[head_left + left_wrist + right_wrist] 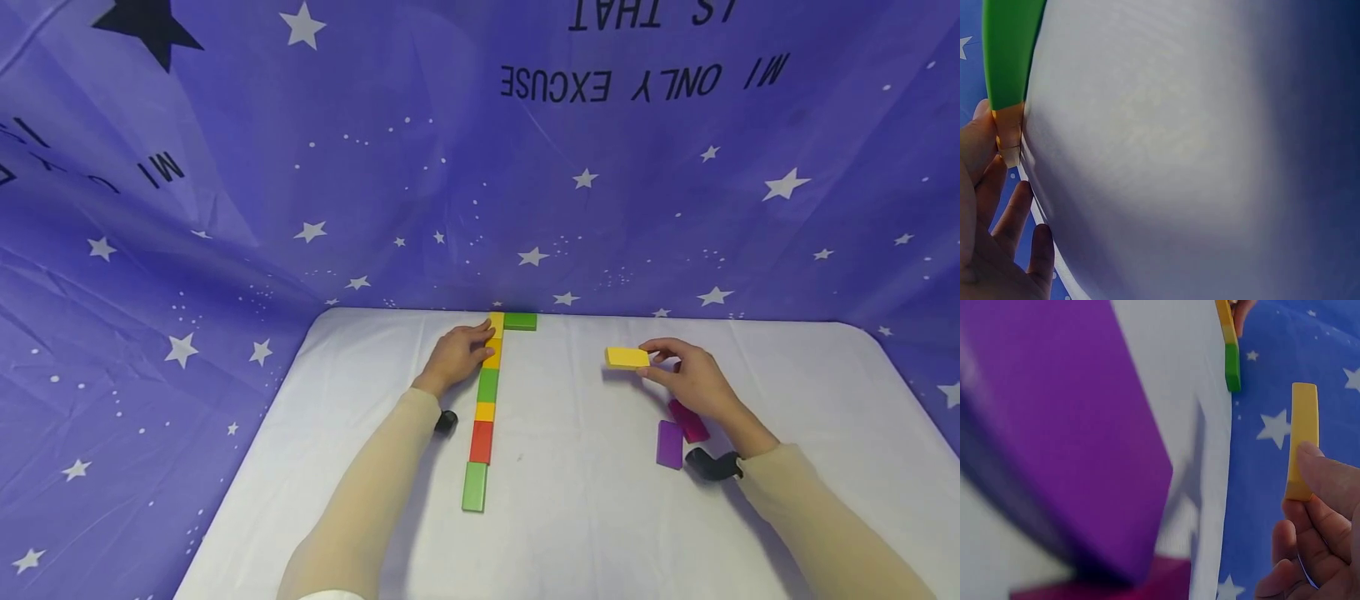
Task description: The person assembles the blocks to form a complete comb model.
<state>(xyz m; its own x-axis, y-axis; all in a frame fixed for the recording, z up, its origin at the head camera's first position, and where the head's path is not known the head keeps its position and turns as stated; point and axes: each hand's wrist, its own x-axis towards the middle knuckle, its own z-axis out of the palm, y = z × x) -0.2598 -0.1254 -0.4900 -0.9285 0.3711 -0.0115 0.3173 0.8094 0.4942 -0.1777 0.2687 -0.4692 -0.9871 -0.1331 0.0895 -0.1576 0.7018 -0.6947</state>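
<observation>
A yellow block (626, 358) is pinched by its near end between the thumb and fingers of my right hand (693, 379), raised a little over the table. In the right wrist view the same yellow block (1304, 434) stands out from the fingertips. My left hand (456, 357) touches the upper yellow blocks (492, 353) of a straight column, thumb and fingers at their left side. Further down that column come a green block (487, 385), a small yellow one, a red block (481, 442) and a light green block (474, 487). Another green block (521, 322) extends right from the column's top.
Below my right hand lie a purple block (670, 445) and a magenta block (688, 421), close together. Black wrist-camera parts (712, 464) sit near each wrist. The white table (570, 500) ends at a purple star-patterned cloth (465, 208) behind and at the sides.
</observation>
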